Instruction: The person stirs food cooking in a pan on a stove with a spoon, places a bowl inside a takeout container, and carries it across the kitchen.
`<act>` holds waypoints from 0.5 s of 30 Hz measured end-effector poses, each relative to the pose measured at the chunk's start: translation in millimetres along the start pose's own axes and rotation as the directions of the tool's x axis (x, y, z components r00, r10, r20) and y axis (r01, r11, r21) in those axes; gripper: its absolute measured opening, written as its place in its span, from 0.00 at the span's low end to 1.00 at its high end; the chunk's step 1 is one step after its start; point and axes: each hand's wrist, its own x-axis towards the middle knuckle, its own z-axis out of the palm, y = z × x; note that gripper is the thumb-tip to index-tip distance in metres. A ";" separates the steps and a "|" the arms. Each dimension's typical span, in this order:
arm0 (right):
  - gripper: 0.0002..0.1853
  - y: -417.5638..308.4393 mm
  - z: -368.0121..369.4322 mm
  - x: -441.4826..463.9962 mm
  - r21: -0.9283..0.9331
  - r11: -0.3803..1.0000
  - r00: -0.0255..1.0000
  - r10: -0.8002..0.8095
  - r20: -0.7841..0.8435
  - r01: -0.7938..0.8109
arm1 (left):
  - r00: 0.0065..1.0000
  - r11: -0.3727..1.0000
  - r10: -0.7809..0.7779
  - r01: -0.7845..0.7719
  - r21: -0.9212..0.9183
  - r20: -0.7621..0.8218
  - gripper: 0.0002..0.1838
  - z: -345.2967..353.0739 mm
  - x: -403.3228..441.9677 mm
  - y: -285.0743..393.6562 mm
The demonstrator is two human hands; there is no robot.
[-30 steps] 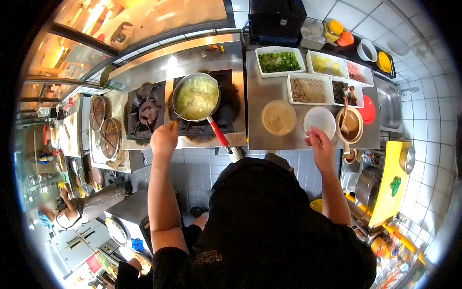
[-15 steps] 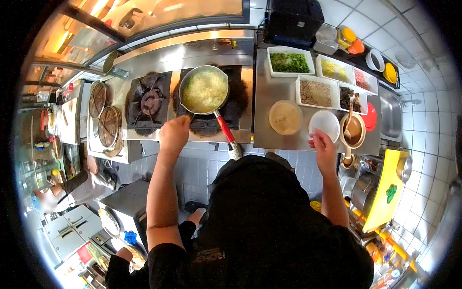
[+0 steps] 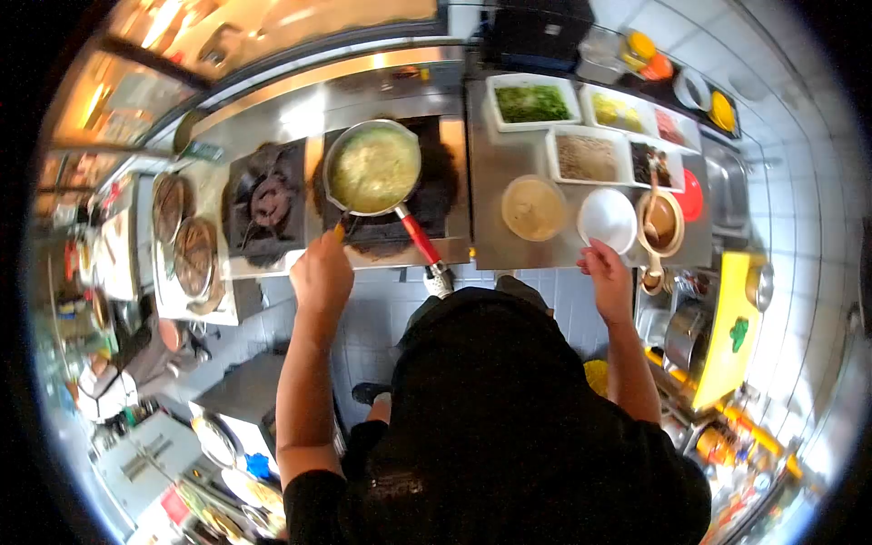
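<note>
A saucepan (image 3: pixel 374 169) with a red handle (image 3: pixel 418 238) stands on the right burner, filled with pale yellow-green, chunky food in liquid. My left hand (image 3: pixel 322 272) is closed around a thin utensil with a yellow-orange handle (image 3: pixel 341 231); it reaches up to the pan's near rim, and its far end cannot be made out. Over the counter's front edge, my right hand (image 3: pixel 606 277) has loosely bent fingers and nothing visible in it. Just beyond its fingertips sits a white bowl (image 3: pixel 607 221). To its right is a brown-filled pot (image 3: pixel 663 227) with a ladle (image 3: pixel 651 204) in it.
White trays of chopped greens (image 3: pixel 534 102), minced brown food (image 3: pixel 589 158) and other ingredients line the counter. A round beige tub (image 3: pixel 533 209) stands left of the bowl. An unused burner (image 3: pixel 270 200) lies left of the pan. A yellow board (image 3: pixel 725 331) stands at the right.
The whole view has shifted slightly. My left hand has drawn back a little from the pan with the utensil. My right hand has moved slightly away from the white bowl.
</note>
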 end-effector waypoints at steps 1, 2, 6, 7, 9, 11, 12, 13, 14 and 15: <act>0.18 4.8 1.7 -1.1 0.003 1.000 1.000 0.009 0.000 -0.009 | 0.996 0.997 0.082 -0.082 0.004 -0.035 0.11 0.6 -6.5 6.7; 0.18 9.9 2.0 -3.2 0.004 1.000 1.000 0.016 -0.003 -0.016 | 0.980 0.981 0.193 -0.193 0.009 -0.050 0.14 -3.2 -13.7 15.8; 0.18 16.1 14.2 -14.0 0.067 0.998 0.999 0.008 -0.041 -0.006 | 0.828 0.820 0.544 -0.559 -0.125 -0.135 0.19 3.4 -36.5 30.6; 0.18 12.3 16.8 -18.1 0.060 0.998 0.999 -0.008 -0.038 0.011 | 0.776 0.759 0.591 -0.627 -0.175 -0.218 0.20 6.9 -37.4 31.7; 0.18 5.8 17.2 -25.3 0.007 0.999 0.998 -0.044 -0.043 0.044 | 0.735 0.699 0.625 -0.677 -0.230 -0.263 0.22 16.7 -31.5 36.2; 0.19 -0.8 17.6 -32.3 -0.087 0.994 0.996 -0.074 -0.051 0.069 | 0.686 0.649 0.655 -0.725 -0.229 -0.316 0.23 21.7 -23.1 39.6; 0.18 3.3 21.5 -34.9 -0.070 0.996 0.994 -0.069 -0.090 0.063 | 0.693 0.656 0.636 -0.717 -0.235 -0.340 0.21 22.7 -18.1 45.9; 0.18 6.6 23.2 -37.3 -0.058 0.994 0.991 -0.093 -0.098 0.088 | 0.710 0.678 0.632 -0.701 -0.221 -0.311 0.21 28.8 -13.5 46.1; 0.18 9.9 23.5 -39.0 -0.046 0.993 0.988 -0.117 -0.103 0.113 | 0.727 0.701 0.626 -0.683 -0.206 -0.281 0.20 40.3 -10.4 45.3; 0.18 11.5 22.4 -40.4 -0.036 0.990 0.984 -0.141 -0.105 0.138 | 0.747 0.725 0.616 -0.661 -0.190 -0.250 0.19 52.1 -9.3 43.4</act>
